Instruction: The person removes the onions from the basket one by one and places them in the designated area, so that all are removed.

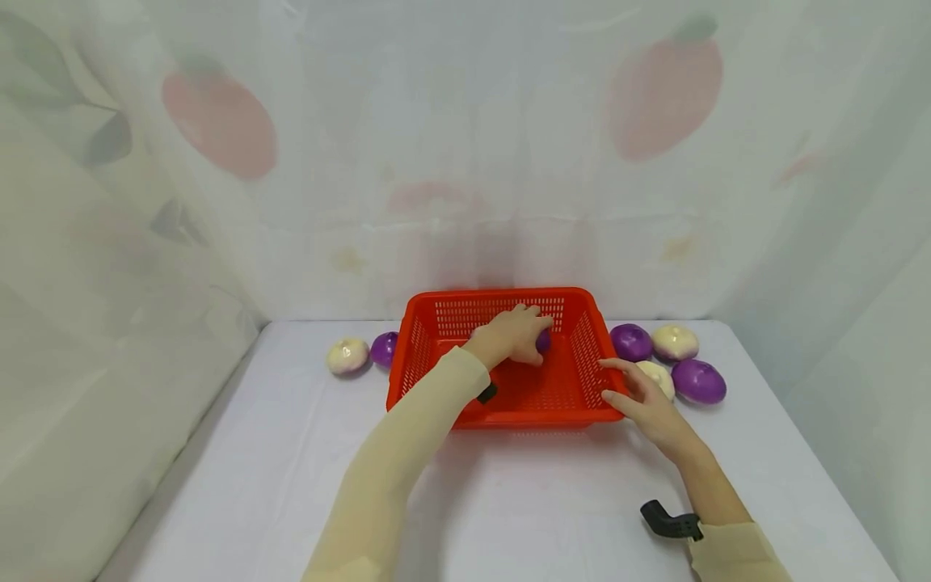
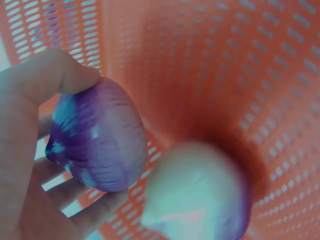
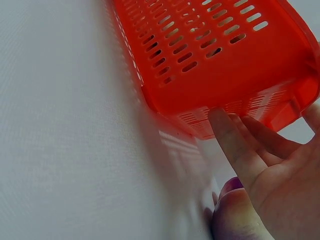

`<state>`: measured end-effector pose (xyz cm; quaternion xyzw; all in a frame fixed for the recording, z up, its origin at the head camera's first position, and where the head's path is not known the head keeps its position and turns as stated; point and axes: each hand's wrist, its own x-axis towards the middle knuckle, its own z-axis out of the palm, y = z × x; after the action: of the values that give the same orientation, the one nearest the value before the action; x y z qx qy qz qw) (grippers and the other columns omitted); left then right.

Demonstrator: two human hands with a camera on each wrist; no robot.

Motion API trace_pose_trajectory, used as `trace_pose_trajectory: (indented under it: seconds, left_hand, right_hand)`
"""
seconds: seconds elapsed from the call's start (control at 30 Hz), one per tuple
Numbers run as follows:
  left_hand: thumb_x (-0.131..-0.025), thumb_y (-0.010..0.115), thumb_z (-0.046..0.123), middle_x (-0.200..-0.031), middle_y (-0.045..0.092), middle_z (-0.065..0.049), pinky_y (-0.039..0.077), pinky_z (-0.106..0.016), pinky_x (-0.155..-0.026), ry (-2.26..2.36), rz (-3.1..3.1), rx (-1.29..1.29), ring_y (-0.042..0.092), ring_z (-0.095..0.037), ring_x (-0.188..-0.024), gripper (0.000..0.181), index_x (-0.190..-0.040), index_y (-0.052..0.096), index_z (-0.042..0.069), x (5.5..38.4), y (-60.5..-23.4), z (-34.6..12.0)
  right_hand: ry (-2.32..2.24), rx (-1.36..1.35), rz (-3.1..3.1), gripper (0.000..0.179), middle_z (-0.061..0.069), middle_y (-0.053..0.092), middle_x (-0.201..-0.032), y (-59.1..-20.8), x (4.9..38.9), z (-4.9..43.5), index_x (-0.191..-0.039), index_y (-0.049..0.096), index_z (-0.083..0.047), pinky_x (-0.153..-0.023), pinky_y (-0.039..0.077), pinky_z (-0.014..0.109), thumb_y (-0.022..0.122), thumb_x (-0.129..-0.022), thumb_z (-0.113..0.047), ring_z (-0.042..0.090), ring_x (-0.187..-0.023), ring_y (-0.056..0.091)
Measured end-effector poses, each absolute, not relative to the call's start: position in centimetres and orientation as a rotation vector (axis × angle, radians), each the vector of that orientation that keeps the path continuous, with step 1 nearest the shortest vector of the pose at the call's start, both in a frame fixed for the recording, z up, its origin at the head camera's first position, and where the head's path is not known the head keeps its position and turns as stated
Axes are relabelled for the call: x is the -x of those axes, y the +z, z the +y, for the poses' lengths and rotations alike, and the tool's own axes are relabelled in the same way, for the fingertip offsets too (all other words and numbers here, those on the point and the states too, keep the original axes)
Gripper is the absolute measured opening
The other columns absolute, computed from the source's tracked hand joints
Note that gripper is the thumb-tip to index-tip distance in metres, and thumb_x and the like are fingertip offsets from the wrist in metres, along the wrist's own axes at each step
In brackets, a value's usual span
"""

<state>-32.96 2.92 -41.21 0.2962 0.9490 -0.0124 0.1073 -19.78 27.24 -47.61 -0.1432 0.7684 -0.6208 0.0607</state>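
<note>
In the head view, my left hand [image 1: 512, 334] reaches down inside a red perforated plastic basket [image 1: 524, 418]. It holds a purple turnip [image 2: 100, 135] between thumb and fingers, mostly covered by the hand from above. Close by in the basket lies a second turnip [image 2: 195, 192], pale on top and purple at the side. At the basket's right end is my right hand [image 1: 647, 404], its thumb at the rim. The fingers [image 3: 235, 145] of that hand lie against the outside of the end wall in the right wrist view.
Several purple and cream turnips [image 1: 699, 381] sit on the white table right of the basket. Left of it are a cream turnip [image 1: 347, 356] and a purple turnip [image 1: 384, 349]. Behind hangs a pale curtain [image 1: 465, 145] with fruit prints.
</note>
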Motion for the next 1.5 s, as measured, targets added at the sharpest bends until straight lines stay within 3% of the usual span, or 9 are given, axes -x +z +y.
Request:
trace_pose_trajectory:
  seconds: [0.27, 0.63, 1.1, 1.5]
  left_hand:
    - [-0.089, 0.075, 0.043, -0.147, 0.045, -0.005, 0.046, -0.042, -0.104, 0.019, 2.842, -0.958, 0.040, -0.024, -0.129, 0.075, -0.154, 0.044, 0.021, 32.8, -37.9, 1.3]
    - [-0.087, 0.072, 0.044, -0.149, 0.045, -0.007, 0.044, -0.046, -0.108, -0.063, 2.934, -0.991, 0.041, -0.027, -0.133, 0.073, -0.152, 0.045, 0.022, 32.5, -34.8, -1.9]
    - [-0.083, 0.074, 0.033, -0.137, 0.053, -0.011, 0.047, -0.047, -0.102, 0.124, 3.047, -0.984, 0.048, -0.032, -0.126, 0.059, -0.138, 0.057, 0.018, 31.6, -31.9, -7.9]
    - [-0.080, 0.071, 0.039, -0.137, 0.052, -0.013, 0.048, -0.055, -0.095, 0.119, 3.177, -0.859, 0.047, -0.035, -0.123, 0.063, -0.138, 0.057, 0.020, 29.5, -30.8, -14.8]
  right_hand:
    - [-1.885, 0.440, 2.324, 0.049, 0.025, 0.035, -0.151, -47.3, 19.9, 27.3, -0.147, 0.039, -0.004, -0.090, 0.055, 0.024, 0.059, -0.104, -0.014, 0.030, -0.122, 0.054]
    - [-1.845, 0.429, 2.315, 0.052, 0.024, 0.029, -0.155, -46.9, 19.6, 27.6, -0.149, 0.037, -0.006, -0.090, 0.054, 0.023, 0.059, -0.104, -0.018, 0.046, -0.131, 0.042]
    - [-1.818, 0.429, 2.325, 0.050, 0.023, 0.032, -0.153, -46.8, 19.4, 27.7, -0.145, 0.040, -0.007, -0.092, 0.053, 0.023, 0.062, -0.102, -0.018, 0.040, -0.132, 0.040]
    - [-1.824, 0.433, 2.331, 0.050, 0.023, 0.032, -0.154, -47.0, 19.6, 27.4, -0.147, 0.040, -0.008, -0.091, 0.053, 0.023, 0.062, -0.102, -0.018, 0.037, -0.129, 0.044]
